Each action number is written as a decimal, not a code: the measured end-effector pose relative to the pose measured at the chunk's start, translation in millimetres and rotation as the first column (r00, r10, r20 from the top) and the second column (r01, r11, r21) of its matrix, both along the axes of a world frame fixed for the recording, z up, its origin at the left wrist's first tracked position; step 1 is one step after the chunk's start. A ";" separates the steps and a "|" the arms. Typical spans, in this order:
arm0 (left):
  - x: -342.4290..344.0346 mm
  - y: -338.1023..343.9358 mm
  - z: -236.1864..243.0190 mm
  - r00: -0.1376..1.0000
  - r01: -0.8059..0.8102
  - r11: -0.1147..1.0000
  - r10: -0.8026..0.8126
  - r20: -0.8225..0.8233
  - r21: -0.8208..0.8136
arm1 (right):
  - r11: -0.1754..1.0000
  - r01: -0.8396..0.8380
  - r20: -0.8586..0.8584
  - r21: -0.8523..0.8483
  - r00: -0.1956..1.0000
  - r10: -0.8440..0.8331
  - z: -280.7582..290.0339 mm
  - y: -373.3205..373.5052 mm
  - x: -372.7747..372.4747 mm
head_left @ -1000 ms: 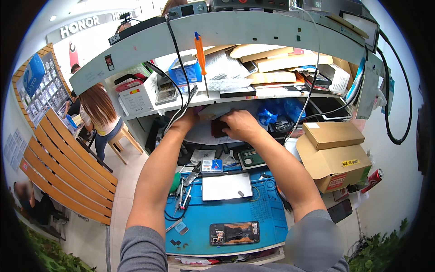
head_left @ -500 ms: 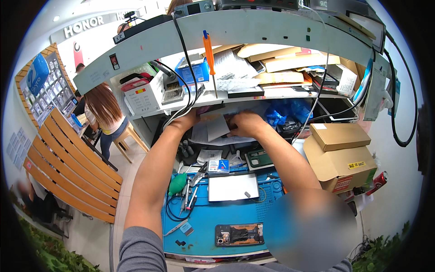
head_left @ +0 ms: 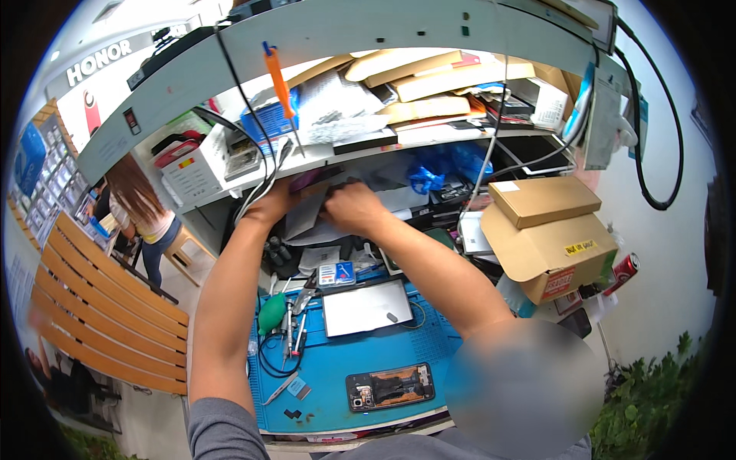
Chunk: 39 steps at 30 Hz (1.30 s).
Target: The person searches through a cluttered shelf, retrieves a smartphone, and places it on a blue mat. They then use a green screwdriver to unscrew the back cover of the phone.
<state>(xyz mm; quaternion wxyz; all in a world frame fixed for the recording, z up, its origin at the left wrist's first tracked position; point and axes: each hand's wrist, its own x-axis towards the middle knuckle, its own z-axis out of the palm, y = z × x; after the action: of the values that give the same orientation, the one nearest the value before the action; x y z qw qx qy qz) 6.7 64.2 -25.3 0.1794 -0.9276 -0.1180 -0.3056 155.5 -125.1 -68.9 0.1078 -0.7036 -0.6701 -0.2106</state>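
Both my arms reach into the space under the shelf at the back of the bench. My left hand (head_left: 266, 202) is behind hanging cables, its fingers mostly hidden near a purple item (head_left: 305, 181). My right hand (head_left: 354, 208) is closed, its fingers curled at the edge of loose sheets; what it grips is hidden. Between the hands stands a tilted pale grey card or sheet (head_left: 306, 215). On the blue mat (head_left: 337, 360), nearer me, lies an opened phone (head_left: 390, 387) with its inside showing. Behind it is a white panel with a dark frame (head_left: 366, 308).
A green rubber air blower (head_left: 271, 313), screwdrivers and tweezers lie at the mat's left. A small blue-and-white box (head_left: 336, 274) sits behind the panel. Cardboard boxes (head_left: 548, 241) stand at right. An orange screwdriver (head_left: 280, 84) hangs before the shelf of padded envelopes (head_left: 429, 84). A blurred patch hides the lower right.
The view has shifted, so the bench sits further left. My right hand has moved in toward my left hand and the pale sheet. The opened phone stays on the mat.
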 end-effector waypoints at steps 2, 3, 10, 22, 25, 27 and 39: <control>-0.7 -8.2 4.1 0.999 0.028 0.997 -0.030 -0.020 -0.065 | 0.978 -0.092 0.166 0.186 0.984 0.061 -11.6 -0.5 6.2; 2.4 -13.3 5.4 0.999 0.011 0.996 -0.015 -0.041 -0.093 | 0.952 -0.148 0.253 0.268 0.964 0.079 -17.6 -3.2 11.4; -3.9 4.2 0.4 0.996 -0.091 0.996 0.091 -0.021 0.005 | 0.967 0.030 0.078 0.255 0.996 -0.052 9.6 -21.7 38.9; -1.0 23.6 -21.3 0.996 -0.047 0.999 0.046 0.073 0.017 | 0.980 0.069 -0.148 0.187 0.988 -0.042 31.6 -37.4 58.3; -4.5 11.2 -20.8 0.996 -0.014 0.999 0.017 0.084 -0.037 | 0.988 0.012 -0.150 0.157 0.989 0.012 38.7 -46.1 48.7; -4.5 -3.0 -14.5 0.990 -0.100 0.978 0.080 -0.114 -0.183 | 0.993 0.045 -0.168 0.105 0.985 -0.027 45.3 -55.6 40.3; -6.0 -84.0 7.9 0.952 -0.036 0.925 -0.083 -0.293 -0.379 | 0.961 0.260 -0.070 -0.095 0.961 -0.267 31.0 -105.1 75.1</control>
<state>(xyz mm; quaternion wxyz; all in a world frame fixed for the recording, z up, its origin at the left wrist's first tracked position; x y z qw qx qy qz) 0.6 -19.8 -17.5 0.0085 -0.9819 -0.1349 -0.1328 230.6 -230.1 -37.9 0.0765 -0.7986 -0.5737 -0.1653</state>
